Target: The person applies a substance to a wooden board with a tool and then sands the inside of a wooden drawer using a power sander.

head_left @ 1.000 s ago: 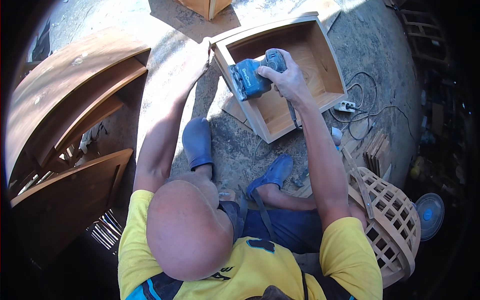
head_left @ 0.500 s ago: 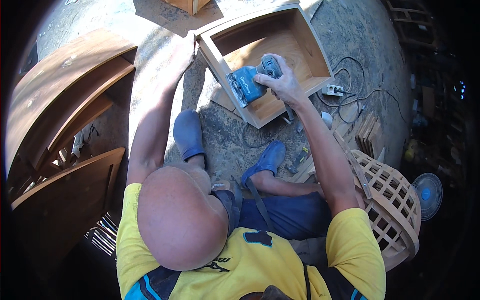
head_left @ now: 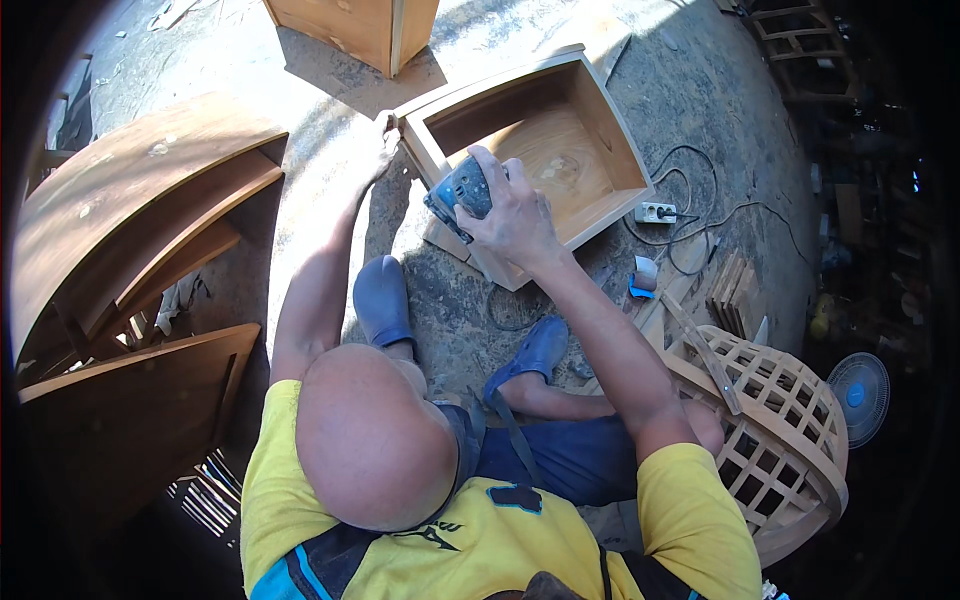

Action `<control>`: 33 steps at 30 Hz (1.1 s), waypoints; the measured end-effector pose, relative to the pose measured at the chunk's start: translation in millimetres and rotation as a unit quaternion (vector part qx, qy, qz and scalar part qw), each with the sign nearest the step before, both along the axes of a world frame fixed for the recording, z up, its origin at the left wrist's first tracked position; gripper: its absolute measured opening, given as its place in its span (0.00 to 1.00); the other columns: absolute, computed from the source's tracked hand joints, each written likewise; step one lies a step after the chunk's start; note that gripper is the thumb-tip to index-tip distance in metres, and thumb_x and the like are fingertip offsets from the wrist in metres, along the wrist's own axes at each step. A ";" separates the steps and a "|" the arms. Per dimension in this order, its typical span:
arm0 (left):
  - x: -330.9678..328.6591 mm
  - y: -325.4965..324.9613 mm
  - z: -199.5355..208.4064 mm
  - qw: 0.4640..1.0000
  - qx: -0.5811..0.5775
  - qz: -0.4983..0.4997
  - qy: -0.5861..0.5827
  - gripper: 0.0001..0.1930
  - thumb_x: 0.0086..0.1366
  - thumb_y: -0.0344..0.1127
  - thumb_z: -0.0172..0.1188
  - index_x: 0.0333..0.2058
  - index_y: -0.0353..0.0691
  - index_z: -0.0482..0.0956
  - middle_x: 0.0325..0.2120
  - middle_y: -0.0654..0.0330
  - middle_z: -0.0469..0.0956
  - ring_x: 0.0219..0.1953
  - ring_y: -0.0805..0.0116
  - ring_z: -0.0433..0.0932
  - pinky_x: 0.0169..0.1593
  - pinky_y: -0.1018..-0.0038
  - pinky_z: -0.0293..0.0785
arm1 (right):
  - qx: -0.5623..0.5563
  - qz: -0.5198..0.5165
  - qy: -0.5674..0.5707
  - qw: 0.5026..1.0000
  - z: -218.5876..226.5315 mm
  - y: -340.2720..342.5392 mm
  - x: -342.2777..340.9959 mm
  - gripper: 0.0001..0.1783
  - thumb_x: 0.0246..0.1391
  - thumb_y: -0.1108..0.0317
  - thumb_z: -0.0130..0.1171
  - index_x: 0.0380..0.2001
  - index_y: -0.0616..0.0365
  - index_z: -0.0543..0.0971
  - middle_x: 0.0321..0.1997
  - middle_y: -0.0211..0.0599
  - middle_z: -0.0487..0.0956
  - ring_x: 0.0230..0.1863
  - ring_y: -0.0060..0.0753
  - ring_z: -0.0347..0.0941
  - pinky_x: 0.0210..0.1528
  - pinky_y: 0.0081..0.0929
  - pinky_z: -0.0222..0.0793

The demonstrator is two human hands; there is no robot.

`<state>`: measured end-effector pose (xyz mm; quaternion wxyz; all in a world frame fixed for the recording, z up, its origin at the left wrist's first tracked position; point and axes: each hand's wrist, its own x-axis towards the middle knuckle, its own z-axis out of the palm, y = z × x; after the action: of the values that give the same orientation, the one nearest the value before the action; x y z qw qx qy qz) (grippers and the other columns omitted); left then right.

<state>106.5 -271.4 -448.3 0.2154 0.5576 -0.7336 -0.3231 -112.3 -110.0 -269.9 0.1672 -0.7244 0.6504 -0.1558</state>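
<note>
A wooden drawer rests tilted on the floor in front of me, its hollow side facing up. My left hand grips its upper left corner; the fingertips are partly hidden behind the wood. In my right hand is a blue palm sander, the fingers wrapped over its top. The sander's pad lies against or just over the drawer's left edge; the contact is hidden under the tool.
A white power strip with looping cords lies right of the drawer. Curved wooden panels stand at left, a wooden cabinet ahead. A lattice wooden frame and a fan are at right. A sandpaper roll lies near wood strips.
The sander has moved left and turned over the drawer's left edge. My right hand has rotated with it. The left hand stays at the corner, and the whole view has shifted slightly.
</note>
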 end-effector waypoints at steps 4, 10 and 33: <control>9.8 14.2 -31.5 0.996 -0.075 0.042 0.014 0.18 0.75 0.40 0.55 0.59 0.41 0.76 0.51 0.42 0.82 0.55 0.42 0.81 0.60 0.55 0.75 | -0.040 0.016 0.008 0.999 -8.8 -59.5 42.1 0.45 0.54 0.55 0.72 0.72 0.47 0.62 0.48 0.57 0.72 0.38 0.62 0.84 0.41 0.52 0.84; -8.6 117.8 -22.6 0.960 -0.075 0.212 0.166 0.13 0.59 0.18 0.50 0.40 0.36 0.78 0.38 0.49 0.81 0.43 0.50 0.80 0.50 0.57 0.75 | 0.035 -0.041 0.056 0.997 -2.7 -120.4 38.9 0.49 0.53 0.48 0.72 0.72 0.48 0.60 0.53 0.61 0.73 0.47 0.68 0.83 0.52 0.57 0.81; -147.4 150.5 53.3 0.821 -0.043 -0.538 -0.188 0.49 0.59 0.87 0.45 0.29 0.39 0.86 0.35 0.51 0.85 0.44 0.51 0.85 0.61 0.57 0.72 | 0.045 0.016 0.069 0.996 4.5 -197.0 -50.5 0.49 0.53 0.45 0.73 0.72 0.46 0.59 0.58 0.62 0.72 0.53 0.64 0.82 0.59 0.53 0.79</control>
<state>-40.9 -120.8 -395.0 -0.1106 0.1146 -0.9564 -0.2450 -162.8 -307.0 -265.4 0.1572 -0.7356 0.6549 -0.0734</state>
